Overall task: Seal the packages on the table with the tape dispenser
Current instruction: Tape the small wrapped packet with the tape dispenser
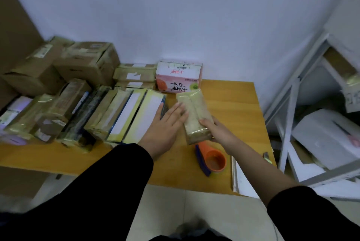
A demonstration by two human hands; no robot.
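Observation:
A small tan package [194, 112] wrapped in clear tape is held above the wooden table [233, 100]. My right hand [214, 129] grips its near end from the right. My left hand [167, 121] lies flat with fingers spread, its fingertips touching the package's left side. The orange tape dispenser [212, 158] with a dark blue blade guard lies on the table just below the package, near my right wrist; neither hand touches it.
A row of taped packages [124, 116] leans together at the left. Cardboard boxes [78, 63] are stacked behind them. A pink and white juice carton [178, 77] stands by the wall. A metal shelf [303, 88] with white foam boxes stands to the right.

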